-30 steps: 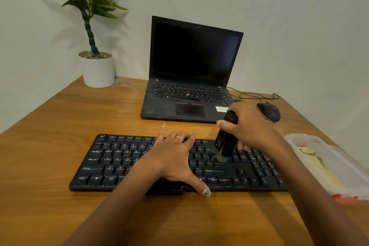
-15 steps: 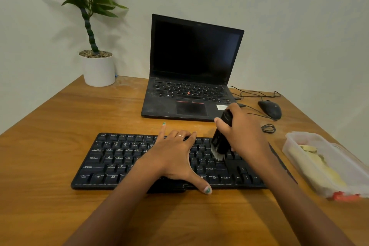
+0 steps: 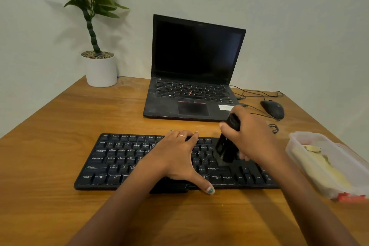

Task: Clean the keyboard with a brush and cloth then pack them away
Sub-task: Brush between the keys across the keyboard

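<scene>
Nearby, laptop (image 3: 191, 78) behind keyboard (image 3: 119, 162); mouse (image 3: 273, 109), lidded box (image 3: 327, 163) right.

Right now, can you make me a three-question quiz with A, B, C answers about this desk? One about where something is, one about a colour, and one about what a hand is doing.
1. Where is the plant?
A. far left corner of the desk
B. on the laptop
C. in the box

2. What colour is the keyboard?
A. white
B. black
C. red

3. What is the right hand doing?
A. lying flat on the desk
B. holding the mouse
C. holding the brush

Answers: 1 A, its white pot stands left of the laptop. 2 B, the keys and frame are black. 3 C, fingers curl round the brush over the keys.
</scene>
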{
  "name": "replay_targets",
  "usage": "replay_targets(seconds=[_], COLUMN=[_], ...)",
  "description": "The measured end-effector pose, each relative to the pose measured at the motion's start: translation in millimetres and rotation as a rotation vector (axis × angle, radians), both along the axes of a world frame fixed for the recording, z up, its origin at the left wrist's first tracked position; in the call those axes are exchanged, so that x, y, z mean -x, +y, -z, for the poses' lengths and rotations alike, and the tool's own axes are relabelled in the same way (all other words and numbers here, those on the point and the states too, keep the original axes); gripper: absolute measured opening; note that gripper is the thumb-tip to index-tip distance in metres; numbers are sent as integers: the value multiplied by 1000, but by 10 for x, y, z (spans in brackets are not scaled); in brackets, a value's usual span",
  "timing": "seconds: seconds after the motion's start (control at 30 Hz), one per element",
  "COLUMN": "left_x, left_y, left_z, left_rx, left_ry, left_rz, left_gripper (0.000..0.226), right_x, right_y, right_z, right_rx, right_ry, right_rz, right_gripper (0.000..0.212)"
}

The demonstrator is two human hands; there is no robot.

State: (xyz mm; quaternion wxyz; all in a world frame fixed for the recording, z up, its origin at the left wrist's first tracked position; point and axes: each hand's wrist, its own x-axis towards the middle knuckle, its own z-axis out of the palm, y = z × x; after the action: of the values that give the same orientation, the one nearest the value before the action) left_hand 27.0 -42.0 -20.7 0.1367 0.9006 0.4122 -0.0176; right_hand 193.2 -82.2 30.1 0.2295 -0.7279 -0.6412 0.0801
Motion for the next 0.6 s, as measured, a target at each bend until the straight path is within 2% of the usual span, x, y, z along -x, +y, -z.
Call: replay_targets(seconds=[0.07, 0.1, 0.2, 0.27, 0.33, 0.43, 0.57, 0.6], left_x=[-1, -3, -2, -1, 1, 3, 2, 1], left_y=[7, 8, 10, 12, 17, 20, 20, 20], left_z=[9, 11, 5, 10, 18, 29, 25, 30], left_rx=[0, -3, -9, -9, -11, -12, -30, -33], left_ry=[0, 2, 8, 5, 5, 2, 4, 4], left_rz=[1, 1, 5, 3, 5, 8, 13, 13], left_gripper=[133, 133, 133, 132, 132, 133, 133, 132], right_x=[-28, -12, 106, 137, 105, 80, 198, 199], right_y=[-38, -39, 13, 10, -31, -71, -27, -31], right_z=[-86, -89, 33, 80, -8, -89, 79, 93], right_rx=[138, 140, -81, -160, -35, 103, -165, -179], right_ry=[-38, -62, -157, -144, -105, -172, -224, -197], right_rz=[-61, -58, 43, 62, -7, -45, 93, 94], right_gripper=[18, 18, 22, 23, 20, 22, 26, 25])
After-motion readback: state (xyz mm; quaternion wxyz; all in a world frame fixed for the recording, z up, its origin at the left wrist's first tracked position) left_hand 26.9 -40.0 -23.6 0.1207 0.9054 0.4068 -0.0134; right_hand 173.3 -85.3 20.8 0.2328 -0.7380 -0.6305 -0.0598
